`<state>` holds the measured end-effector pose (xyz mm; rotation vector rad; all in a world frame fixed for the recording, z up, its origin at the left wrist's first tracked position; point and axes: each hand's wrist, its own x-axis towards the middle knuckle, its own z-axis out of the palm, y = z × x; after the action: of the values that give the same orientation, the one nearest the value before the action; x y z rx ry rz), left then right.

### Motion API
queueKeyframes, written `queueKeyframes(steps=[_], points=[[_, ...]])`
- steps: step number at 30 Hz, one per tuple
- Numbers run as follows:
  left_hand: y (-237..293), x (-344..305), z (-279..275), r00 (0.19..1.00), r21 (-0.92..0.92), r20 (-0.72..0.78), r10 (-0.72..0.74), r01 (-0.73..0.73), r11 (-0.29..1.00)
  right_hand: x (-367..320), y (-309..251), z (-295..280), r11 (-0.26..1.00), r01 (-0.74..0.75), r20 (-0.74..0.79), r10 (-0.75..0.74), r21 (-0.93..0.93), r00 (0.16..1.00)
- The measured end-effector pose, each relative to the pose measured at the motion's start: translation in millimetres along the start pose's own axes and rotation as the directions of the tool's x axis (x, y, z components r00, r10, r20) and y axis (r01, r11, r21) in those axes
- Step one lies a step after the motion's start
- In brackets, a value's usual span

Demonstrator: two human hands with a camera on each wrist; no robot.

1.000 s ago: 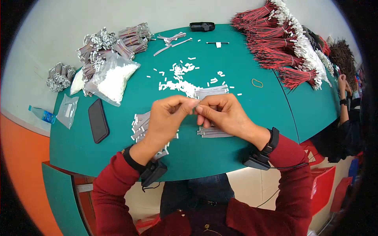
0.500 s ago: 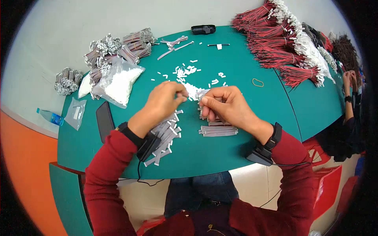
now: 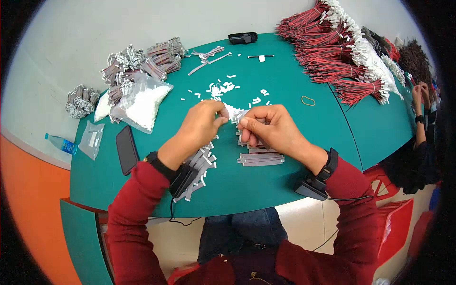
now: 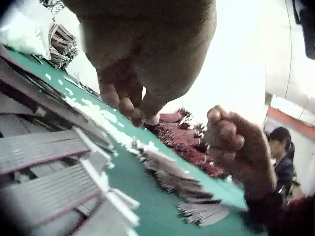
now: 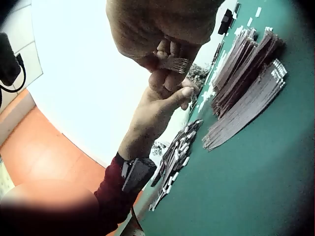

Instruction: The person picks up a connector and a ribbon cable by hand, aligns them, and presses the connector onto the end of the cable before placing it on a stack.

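My right hand (image 3: 270, 126) pinches a short grey ribbon cable (image 5: 173, 65) between thumb and curled fingers, its fanned end showing in the right wrist view. Across a small gap, my left hand (image 3: 202, 121) has thumb and fingertips bent toward each other at the edge of a heap of small white connectors (image 3: 233, 111). I cannot tell whether a connector sits between them. Below the right hand lie stacked bundles of grey ribbon cables (image 3: 261, 159). Loose ribbon cables with white ends (image 3: 202, 171) lie beneath the left forearm.
A bag of white pieces (image 3: 142, 104), a phone (image 3: 127, 149) and a bottle (image 3: 61, 144) stand to the left. Tied grey cable bundles (image 3: 126, 64) lie behind. Red-black wire bundles (image 3: 327, 52) fill the back right; a rubber band (image 3: 308, 100) lies before them. Another person's hands (image 3: 420, 95) show far right.
My hands met at the fingertips one second ago. The left hand has since drawn away leftward to the connector heap, while the right hand stays near its place with the cable.
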<state>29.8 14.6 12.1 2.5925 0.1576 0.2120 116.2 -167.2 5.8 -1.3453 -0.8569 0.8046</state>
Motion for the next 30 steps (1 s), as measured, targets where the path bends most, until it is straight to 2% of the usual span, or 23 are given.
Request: queueKeyframes(steps=[1, 2, 4, 7, 10, 13, 19, 30], points=[[4.5, -3.8, -5.0, 0.995, -0.132, 0.041, -0.086, 0.091, 0.987, -0.2, 0.6, -0.2, 1.0, 0.013, 0.003, -0.013, 0.001, 1.0], [3.6, -8.0, -6.0, 0.994, -0.355, 0.061, -0.086, 0.102, 0.929, 0.1, 1.1, -0.1, 1.0, 0.026, 0.008, -0.026, 0.002, 1.0], [1.1, -19.6, -5.9, 0.992, -0.733, 0.097, -0.078, 0.124, 0.669, -3.6, -8.4, 2.4, 1.0, -0.01, 0.043, 0.011, -0.016, 0.999], [5.5, -35.3, -4.3, 0.993, -0.886, 0.105, -0.049, 0.116, 0.45, -5.4, -13.8, 4.5, 1.0, -0.021, 0.108, 0.023, -0.019, 0.994], [5.7, -41.1, -2.2, 0.982, -0.945, 0.166, -0.086, 0.183, 0.269, -4.3, -8.7, 4.0, 1.0, -0.005, 0.16, 0.008, -0.018, 0.987], [-2.1, -40.6, 3.9, 0.983, -0.976, 0.182, -0.021, 0.183, 0.115, -3.0, -7.7, 3.5, 0.999, -0.009, 0.2, 0.017, -0.042, 0.98], [-5.9, -44.8, 3.8, 0.964, -0.964, 0.257, -0.062, 0.261, 0.058, 0.0, -3.5, 2.8, 0.996, -0.039, 0.22, 0.054, -0.074, 0.974], [-7.2, -50.2, 10.8, 0.966, -0.966, 0.252, -0.062, 0.255, 0.05, -1.2, -2.9, 6.3, 0.991, -0.029, 0.255, 0.061, -0.128, 0.965]])
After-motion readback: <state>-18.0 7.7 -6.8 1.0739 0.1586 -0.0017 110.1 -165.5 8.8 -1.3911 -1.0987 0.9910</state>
